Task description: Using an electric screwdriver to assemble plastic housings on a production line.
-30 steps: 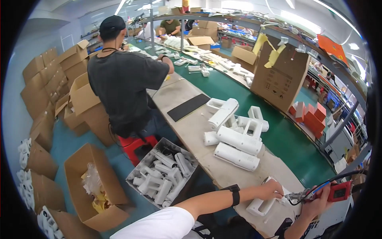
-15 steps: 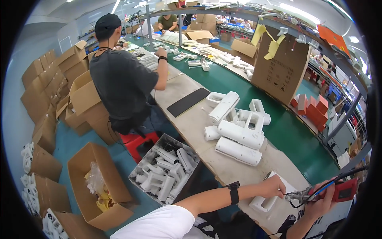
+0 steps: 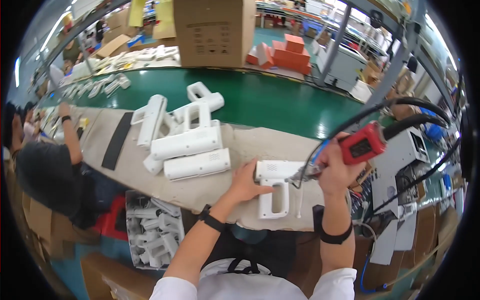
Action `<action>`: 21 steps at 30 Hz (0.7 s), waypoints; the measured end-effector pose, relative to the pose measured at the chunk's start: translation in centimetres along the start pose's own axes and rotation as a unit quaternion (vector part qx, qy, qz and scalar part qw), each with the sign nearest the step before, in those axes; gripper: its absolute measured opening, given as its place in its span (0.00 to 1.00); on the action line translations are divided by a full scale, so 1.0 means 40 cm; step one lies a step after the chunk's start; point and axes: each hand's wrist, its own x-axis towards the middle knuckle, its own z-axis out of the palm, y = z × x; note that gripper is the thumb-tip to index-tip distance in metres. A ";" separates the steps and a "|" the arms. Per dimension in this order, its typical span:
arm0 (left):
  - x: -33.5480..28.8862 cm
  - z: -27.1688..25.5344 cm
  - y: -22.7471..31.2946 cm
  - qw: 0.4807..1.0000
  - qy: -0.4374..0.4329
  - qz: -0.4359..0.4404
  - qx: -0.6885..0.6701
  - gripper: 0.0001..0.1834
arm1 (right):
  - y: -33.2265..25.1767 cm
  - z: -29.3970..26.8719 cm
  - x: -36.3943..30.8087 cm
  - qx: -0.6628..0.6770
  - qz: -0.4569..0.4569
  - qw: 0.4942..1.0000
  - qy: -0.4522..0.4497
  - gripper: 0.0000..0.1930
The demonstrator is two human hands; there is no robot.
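Observation:
A white plastic housing (image 3: 280, 170) with a barrel-like body and a looped handle lies on the worktable's brown covering before me. My left hand (image 3: 244, 184) grips its left end, the thumb reaching toward the handle. My right hand (image 3: 334, 172) is closed around an electric screwdriver (image 3: 364, 143) with a red rear body and a metal nose. The nose slants down over the housing's right part; whether its tip touches, I cannot tell. Beside the handle lies a thin white rod (image 3: 299, 204).
Several similar white housings (image 3: 187, 142) are piled left of my hands, near a black mat (image 3: 118, 141). Beyond runs a green conveyor belt (image 3: 280, 107) with a tall carton (image 3: 215, 35). Black cables (image 3: 420, 120) hang at the right. A co-worker (image 3: 47, 175) sits left, by a crate of white parts (image 3: 132, 200).
My view has swung right. My left hand has left its pinch at the screwdriver's nose and now grips the housing. The screwdriver, still in my right hand, is now over the housing.

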 end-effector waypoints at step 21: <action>-0.004 -0.002 0.014 0.998 0.025 -0.044 0.026 0.57 | 0.032 0.016 0.015 -0.029 0.053 0.998 -0.022 0.02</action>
